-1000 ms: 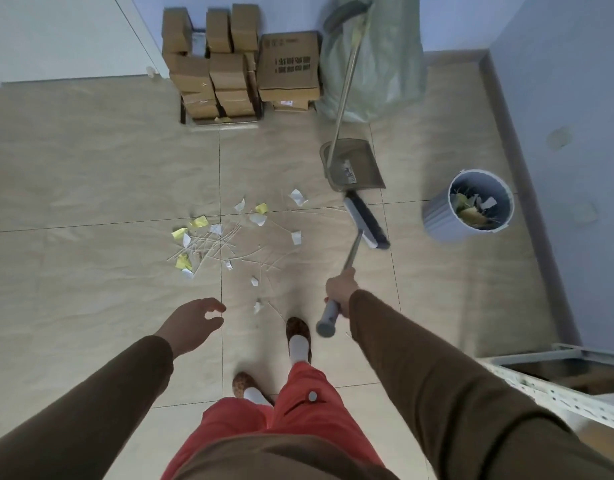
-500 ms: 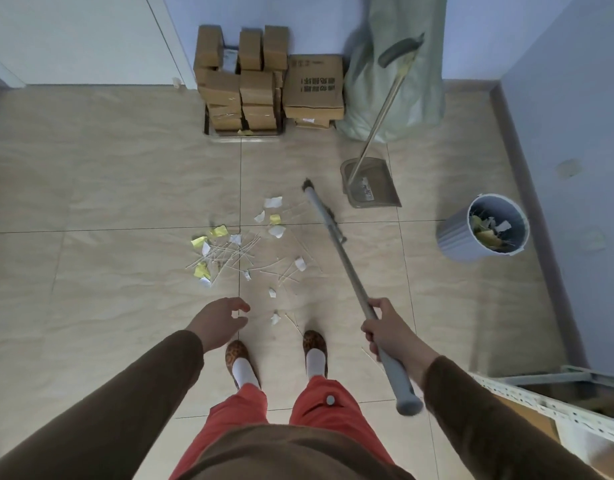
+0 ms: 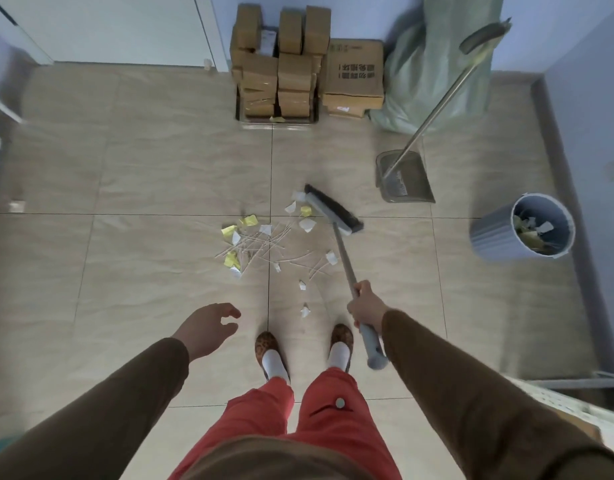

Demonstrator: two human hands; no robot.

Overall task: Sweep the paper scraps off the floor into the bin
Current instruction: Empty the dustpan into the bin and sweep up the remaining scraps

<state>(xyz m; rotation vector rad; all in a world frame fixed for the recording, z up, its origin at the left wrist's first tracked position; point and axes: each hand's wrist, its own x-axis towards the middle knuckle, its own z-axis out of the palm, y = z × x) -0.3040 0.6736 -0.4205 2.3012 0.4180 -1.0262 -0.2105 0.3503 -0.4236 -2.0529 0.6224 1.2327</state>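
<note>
White and yellow paper scraps (image 3: pixel 264 237), mixed with thin sticks, lie scattered on the tiled floor ahead of my feet. My right hand (image 3: pixel 366 306) grips the grey handle of a broom (image 3: pixel 343 252). Its dark brush head (image 3: pixel 333 209) rests at the far right edge of the scraps. My left hand (image 3: pixel 208 325) hangs over the floor with loosely curled fingers and holds nothing. A grey-blue bin (image 3: pixel 522 226) with paper in it stands to the right near the wall. A long-handled dustpan (image 3: pixel 404 176) stands upright beyond the broom head.
Stacked cardboard boxes (image 3: pixel 295 67) and a green sack (image 3: pixel 433 71) line the far wall. A blue wall runs along the right side. A metal shelf frame (image 3: pixel 575 400) juts in at the lower right. My two feet (image 3: pixel 305 351) stand just behind the scraps.
The broom head has swung back to the right and come down at the scraps' far right edge. My right hand has moved forward along the handle. The left hand has barely moved.
</note>
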